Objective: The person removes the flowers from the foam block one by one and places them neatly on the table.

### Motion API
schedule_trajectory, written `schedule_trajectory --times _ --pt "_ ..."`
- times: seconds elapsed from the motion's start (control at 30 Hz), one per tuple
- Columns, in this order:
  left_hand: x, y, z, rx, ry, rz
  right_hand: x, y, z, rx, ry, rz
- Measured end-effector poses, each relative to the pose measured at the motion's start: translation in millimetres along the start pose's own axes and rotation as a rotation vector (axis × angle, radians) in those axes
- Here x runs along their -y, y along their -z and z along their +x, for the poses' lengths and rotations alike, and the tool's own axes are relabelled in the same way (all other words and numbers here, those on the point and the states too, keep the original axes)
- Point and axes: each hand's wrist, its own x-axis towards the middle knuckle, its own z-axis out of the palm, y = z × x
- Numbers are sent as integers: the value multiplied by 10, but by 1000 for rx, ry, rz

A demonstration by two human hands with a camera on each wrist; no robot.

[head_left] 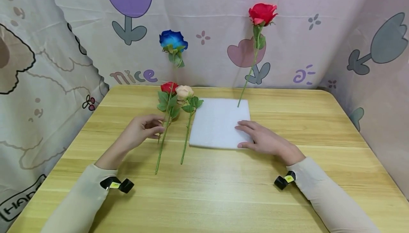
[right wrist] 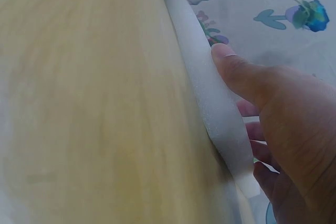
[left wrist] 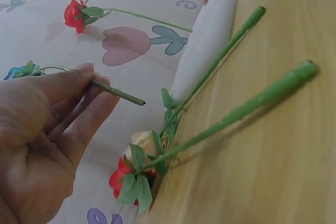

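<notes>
My left hand [head_left: 142, 132] pinches the stem of a blue rose [head_left: 173, 42] between thumb and fingertips. The bloom stands high, with the stem's lower end [left wrist: 131, 98] sticking out past the fingers in the left wrist view. Just below it lie a red rose [head_left: 168, 87] and a cream rose [head_left: 184, 93], their green stems toward the front edge. My right hand [head_left: 263, 139] rests on the right side of a white foam board [head_left: 220, 123], fingers spread over its top. Another red rose [head_left: 262, 14] stands slightly tilted at the board's far right corner.
The wooden table [head_left: 204, 190] reaches back to a patterned cloth [head_left: 207, 6] hanging behind it. More of this cloth hangs at both sides. A small black camera [head_left: 126, 186] sits on the left wrist, another camera [head_left: 281, 182] on the right.
</notes>
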Motion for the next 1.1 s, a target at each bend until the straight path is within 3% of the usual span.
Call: schedule_trajectory --times 0.5,0.83,1.1 --pt "188 82 -384 -7 115 26 -10 -5 0 -15 17 -6" --pt "375 196 -519 -22 136 -11 -9 0 -8 -6 7 1" --pt "488 247 -557 5 204 0 -9 -3 -1 -1 2 -2"
